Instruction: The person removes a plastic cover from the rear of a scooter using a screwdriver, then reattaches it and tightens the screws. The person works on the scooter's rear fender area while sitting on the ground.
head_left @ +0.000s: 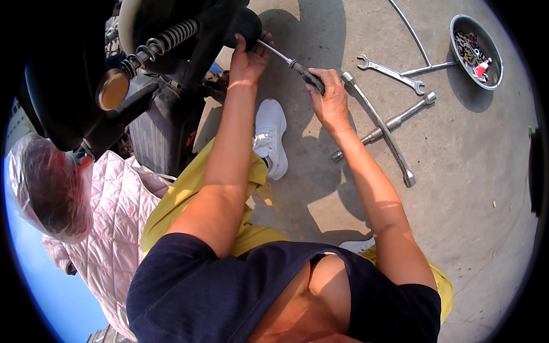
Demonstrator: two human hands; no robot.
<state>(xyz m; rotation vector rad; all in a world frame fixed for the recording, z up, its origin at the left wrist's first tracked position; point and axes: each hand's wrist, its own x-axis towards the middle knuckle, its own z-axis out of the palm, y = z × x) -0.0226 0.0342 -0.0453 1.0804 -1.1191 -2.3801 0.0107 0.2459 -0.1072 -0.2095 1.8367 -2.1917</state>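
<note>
My right hand (329,102) is closed round the dark handle of a screwdriver (277,52). Its long metal shaft slants up and left to a black rounded part (246,27) on the scooter (163,108). Close by that tip is my left hand (249,64), palm up and cupped against the black part. The left thumb and fingers are apart; some fingertips are hidden. Where the screwdriver tip meets the part cannot be made out.
On the concrete right of my hands lie a cross-shaped lug wrench (384,127), an open-ended spanner (392,74) and a thin T-shaped metal bar (413,33). A metal bowl (496,63) of small hardware stands far right. A pink quilted cover (117,200) and plastic-wrapped object (48,188) are left.
</note>
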